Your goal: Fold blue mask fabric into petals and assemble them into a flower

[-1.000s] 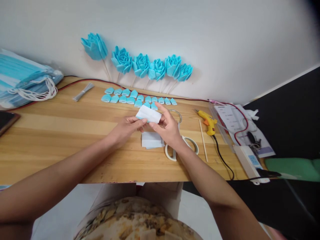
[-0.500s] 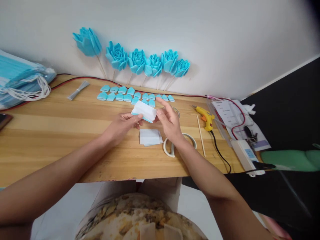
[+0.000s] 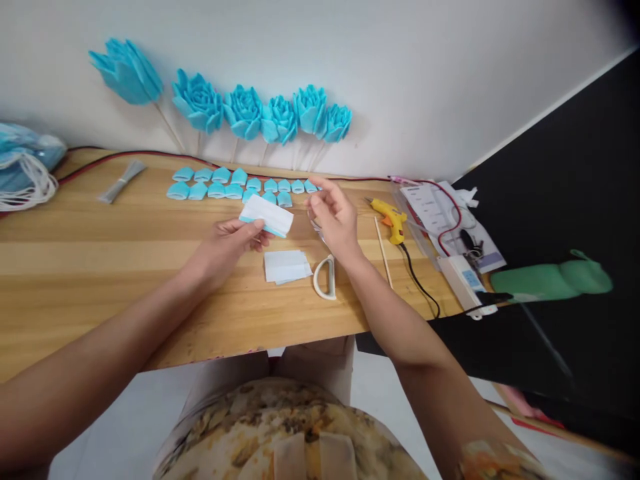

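Observation:
My left hand (image 3: 235, 243) pinches a folded white fabric piece (image 3: 267, 215) with a blue edge, holding it raised over the table. To its right my right hand (image 3: 336, 219) hovers with thumb and index finger apart, no longer on the piece. Beneath that hand and forearm lie scissors with white handles (image 3: 325, 279), partly hidden. A small stack of white fabric pieces (image 3: 287, 267) rests on the wood just below the held one. Behind, small blue folded petals (image 3: 216, 190) lie in two rows; my right hand hides those at the right end.
Several blue fabric flowers (image 3: 243, 112) on sticks lean against the wall. At right are a yellow glue gun (image 3: 393, 220), a thin stick (image 3: 384, 252), a power strip (image 3: 465, 287) and a green bottle (image 3: 550, 279). A wire bundle (image 3: 123, 181) and bagged blue material (image 3: 30, 160) lie left.
My right hand has come off the fabric piece, which my left hand alone now holds, a little further left. The view has shifted to the right.

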A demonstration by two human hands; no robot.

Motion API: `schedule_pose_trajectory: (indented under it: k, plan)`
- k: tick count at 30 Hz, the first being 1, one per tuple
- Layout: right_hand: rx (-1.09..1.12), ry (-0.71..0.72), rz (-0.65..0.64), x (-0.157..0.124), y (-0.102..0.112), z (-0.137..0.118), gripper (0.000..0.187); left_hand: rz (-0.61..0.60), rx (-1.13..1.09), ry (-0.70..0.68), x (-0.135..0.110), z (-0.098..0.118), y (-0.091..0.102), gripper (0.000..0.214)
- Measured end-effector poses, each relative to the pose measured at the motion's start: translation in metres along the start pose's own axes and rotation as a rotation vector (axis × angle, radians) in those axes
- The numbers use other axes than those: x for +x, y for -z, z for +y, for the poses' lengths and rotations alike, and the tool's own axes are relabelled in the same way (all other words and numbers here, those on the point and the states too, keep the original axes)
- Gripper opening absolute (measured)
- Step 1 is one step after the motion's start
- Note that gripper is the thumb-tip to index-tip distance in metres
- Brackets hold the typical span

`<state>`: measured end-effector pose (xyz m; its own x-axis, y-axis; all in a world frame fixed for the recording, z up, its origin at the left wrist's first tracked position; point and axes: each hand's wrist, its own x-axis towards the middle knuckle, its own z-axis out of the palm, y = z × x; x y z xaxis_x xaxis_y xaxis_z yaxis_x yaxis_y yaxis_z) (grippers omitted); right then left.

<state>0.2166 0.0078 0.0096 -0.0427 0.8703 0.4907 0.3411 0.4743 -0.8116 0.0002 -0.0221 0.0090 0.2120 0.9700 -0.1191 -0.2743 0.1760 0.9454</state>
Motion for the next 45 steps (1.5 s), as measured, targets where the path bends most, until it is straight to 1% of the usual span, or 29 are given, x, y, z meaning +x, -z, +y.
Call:
schedule_pose_trajectory:
  k: [3, 5, 8, 12, 14, 17, 22, 26, 31, 36, 41, 43, 45]
  plan:
    - [-0.095, 0.109, -0.092, -0.01, -0.007, -0.017, 0.035, -0.031, 0.001, -0.014, 0.0, -0.001, 0.001, 0.027]
    - [-0.127, 0.12, -0.136, -0.014, -0.009, -0.025, 0.035, -0.046, 0.0, -0.012, 0.001, -0.001, 0.002, 0.027]
    - [-0.072, 0.033, -0.19, -0.016, -0.01, -0.028, 0.041, -0.055, 0.007, 0.003, 0.0, -0.001, 0.001, 0.029]
    - [0.099, -0.132, -0.307, -0.016, -0.014, -0.021, 0.054, -0.083, 0.032, 0.004, -0.001, -0.002, 0.001, 0.031]
    - [0.149, -0.183, -0.333, -0.017, -0.016, -0.018, 0.059, -0.084, 0.041, 0.006, -0.001, -0.003, 0.002, 0.032]
    - [0.162, -0.199, -0.324, -0.018, -0.019, -0.017, 0.06, -0.068, 0.062, 0.021, 0.0, -0.003, 0.002, 0.034]
    - [0.173, -0.17, -0.28, -0.019, -0.02, -0.018, 0.053, -0.045, 0.077, 0.041, -0.001, 0.0, 0.0, 0.037]
    - [0.097, -0.161, -0.258, -0.02, -0.02, -0.019, 0.05, -0.038, 0.085, 0.042, -0.001, 0.0, -0.001, 0.037]
    - [0.009, -0.11, -0.232, -0.022, -0.02, -0.019, 0.046, -0.041, 0.074, 0.028, 0.0, -0.001, -0.001, 0.036]
    - [0.07, -0.13, -0.285, -0.021, -0.019, -0.019, 0.048, -0.01, 0.104, 0.014, 0.0, 0.001, -0.002, 0.036]
    - [0.036, -0.154, -0.373, -0.022, -0.017, -0.018, 0.062, -0.017, 0.187, -0.008, -0.001, 0.002, -0.002, 0.038]
    - [0.014, -0.137, -0.376, -0.022, -0.018, -0.017, 0.065, -0.024, 0.213, -0.019, -0.002, 0.002, -0.002, 0.038]
    - [0.019, -0.124, -0.371, -0.022, -0.019, -0.018, 0.062, -0.02, 0.219, -0.033, -0.003, 0.001, -0.002, 0.036]
